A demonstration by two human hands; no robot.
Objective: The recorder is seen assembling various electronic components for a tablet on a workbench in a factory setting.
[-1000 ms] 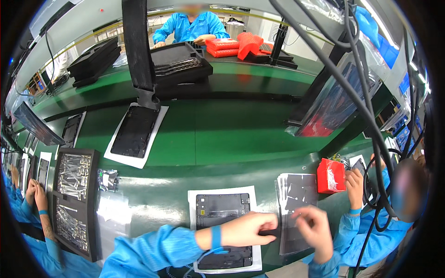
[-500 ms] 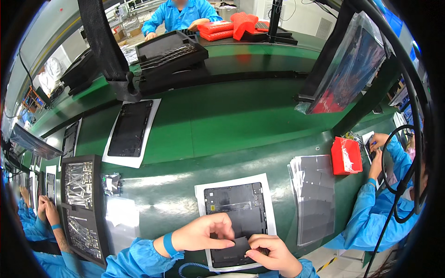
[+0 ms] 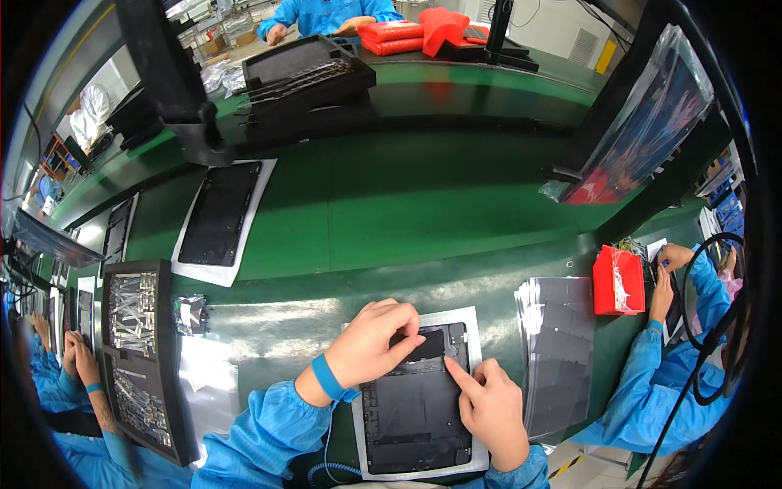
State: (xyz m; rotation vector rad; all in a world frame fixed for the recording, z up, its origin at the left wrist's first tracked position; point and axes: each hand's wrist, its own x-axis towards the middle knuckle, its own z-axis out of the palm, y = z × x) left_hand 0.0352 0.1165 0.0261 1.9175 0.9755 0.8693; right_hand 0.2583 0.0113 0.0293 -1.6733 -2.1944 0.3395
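A flat black tablet housing lies on a white sheet in front of me. On its upper part rests a small, dark rectangular film piece. My left hand reaches over the housing's upper left, thumb and forefinger pinched at the film's left edge. With its forefinger stretched out, my right hand touches the housing by the film's lower right edge. Its other fingers are loosely curled, with nothing visible in them. The left hand covers the housing's upper left corner.
A black tray of small metal parts stands left, beside a clear sheet. Dark film sheets and a red bin lie right. Another housing lies far left. Co-workers sit left, right and opposite.
Both hands have moved from the housing's lower part to its upper part. The film, held up between both hands before, now lies against the housing. My right forefinger has straightened.
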